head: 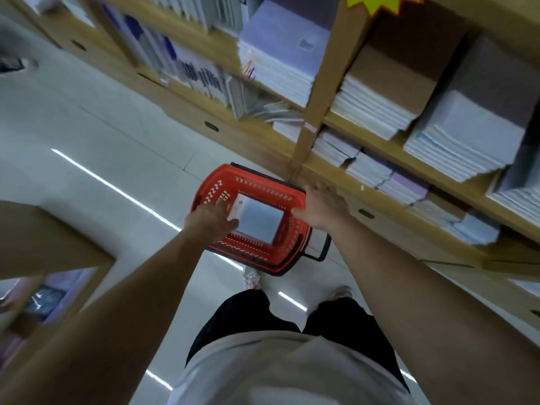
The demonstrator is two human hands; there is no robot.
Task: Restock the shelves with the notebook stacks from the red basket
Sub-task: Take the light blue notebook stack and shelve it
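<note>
**Both hands reaching into the basket**

Wooden shelves [380,168] are running from twelve to three o'clock, crowded with paper stacks. On the floor [102,135] at centre, the red basket [295,229] is sitting with one notebook stack [258,222] inside. The left hand [210,222] is spreading wide at the stack's nine o'clock edge; the right hand [324,207] is hanging open over the three o'clock rim, holding nothing. Risk, as I judge it: an uneven two-sided grip could be letting the stack fan out and slide apart when lifted.
</note>
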